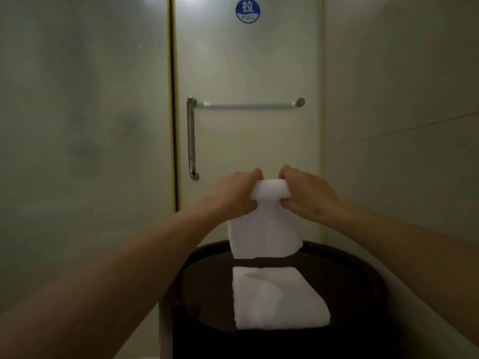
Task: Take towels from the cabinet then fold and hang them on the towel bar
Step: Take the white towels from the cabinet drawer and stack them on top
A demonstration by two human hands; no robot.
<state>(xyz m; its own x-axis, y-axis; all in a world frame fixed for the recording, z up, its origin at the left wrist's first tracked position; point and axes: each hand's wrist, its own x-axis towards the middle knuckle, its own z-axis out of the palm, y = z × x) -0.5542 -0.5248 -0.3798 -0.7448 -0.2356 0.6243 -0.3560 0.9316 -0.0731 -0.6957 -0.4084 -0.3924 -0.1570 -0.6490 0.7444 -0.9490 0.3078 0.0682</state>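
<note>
The white towel is clamped at its folded top by both hands, left hand and right hand curled round either end; the rest hangs straight down. The towel bar is seen above and beyond, running left to right, parallel to that fold. A second folded towel lies on the dark stand below.

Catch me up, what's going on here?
A person holds a folded white towel up in front of the door, with the left grip and the right grip each curled round one end of its top fold. The rest of the towel hangs down. It is below the towel bar, which is bare, so nothing is hung yet. A second folded towel lies on the dark round top below the hands.
</note>
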